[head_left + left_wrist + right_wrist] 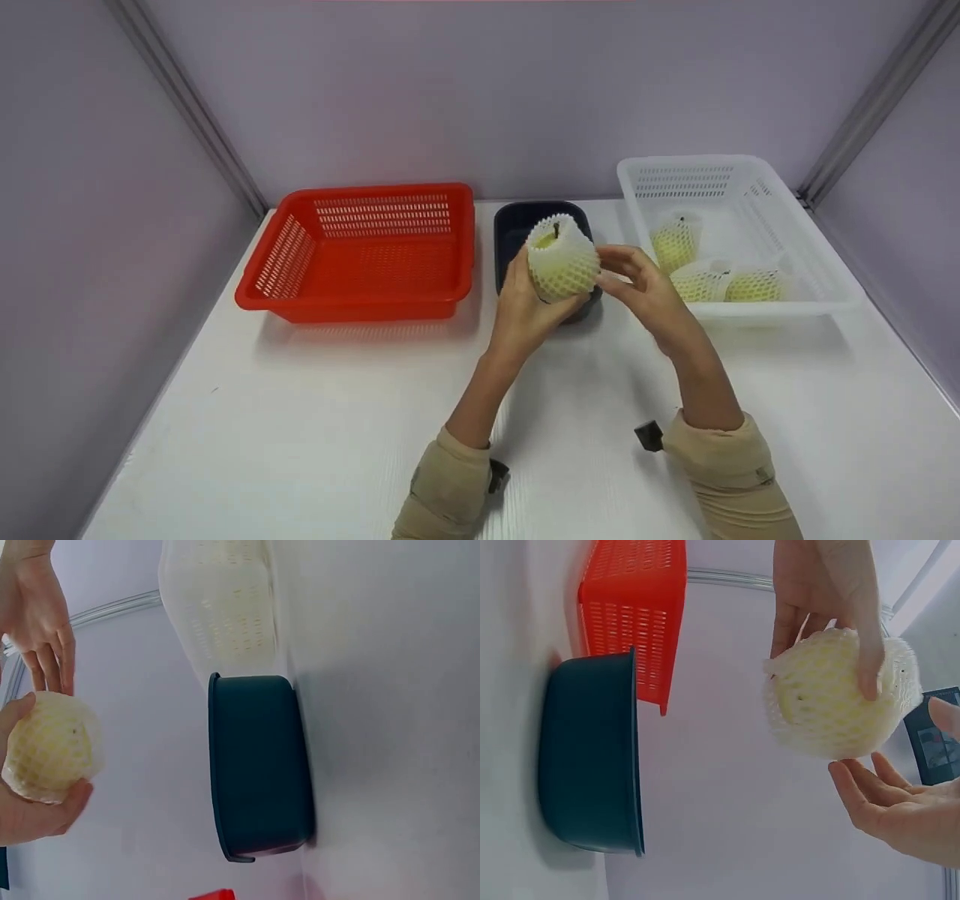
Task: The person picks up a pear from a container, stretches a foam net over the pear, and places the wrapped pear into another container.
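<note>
My left hand (525, 311) holds a yellow pear (564, 268) in a white foam net, fingers and thumb spread round its underside. The pear's dark stem points up through the net's open top. At the pear's right side is my right hand (646, 294), its fingers loosely bent and the fingertips right at the net. The right wrist view has the right hand (907, 810) below the pear (829, 694), with the left thumb lying across the net. Beneath the pear in the head view stands a dark blue tub (512, 219), partly hidden by the left hand.
A red basket (360, 309) stands to the left of the tub on the white table (300, 435). To the right is a white basket (832, 281) holding several netted pears (754, 286) near its front left. Walls rise behind and on both sides.
</note>
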`<action>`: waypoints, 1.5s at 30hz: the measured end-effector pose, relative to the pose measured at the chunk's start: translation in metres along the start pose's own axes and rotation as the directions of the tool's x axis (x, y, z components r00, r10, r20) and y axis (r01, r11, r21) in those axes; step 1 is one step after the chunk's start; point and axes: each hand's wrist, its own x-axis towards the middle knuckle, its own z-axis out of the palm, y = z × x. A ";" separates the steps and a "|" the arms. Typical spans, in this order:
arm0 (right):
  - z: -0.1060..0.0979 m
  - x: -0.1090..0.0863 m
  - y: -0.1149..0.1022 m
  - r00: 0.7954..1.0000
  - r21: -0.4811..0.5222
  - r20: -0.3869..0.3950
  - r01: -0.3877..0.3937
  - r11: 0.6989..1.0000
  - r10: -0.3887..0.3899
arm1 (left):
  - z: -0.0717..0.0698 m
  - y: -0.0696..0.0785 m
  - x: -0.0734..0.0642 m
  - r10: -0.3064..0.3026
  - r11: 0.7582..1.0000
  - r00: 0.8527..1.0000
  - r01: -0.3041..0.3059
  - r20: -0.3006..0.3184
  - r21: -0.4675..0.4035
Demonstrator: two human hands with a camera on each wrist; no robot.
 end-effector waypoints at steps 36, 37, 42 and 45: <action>-0.015 0.004 0.010 0.977 -0.193 0.136 -0.137 0.972 0.164 | -0.016 0.000 0.005 -0.243 0.690 0.828 0.514 0.506 -0.510; -0.015 0.004 0.010 0.979 -0.192 0.139 -0.124 0.973 0.152 | -0.016 0.000 0.005 -0.247 0.685 0.829 0.516 0.502 -0.514; -0.014 0.006 0.009 0.994 -0.180 0.097 -0.035 0.983 0.053 | -0.012 0.000 0.006 -0.308 0.707 0.822 0.535 0.479 -0.463; -0.012 0.006 0.009 0.999 -0.204 0.045 -0.017 0.979 0.026 | -0.011 -0.002 0.006 -0.360 0.719 0.815 0.552 0.454 -0.422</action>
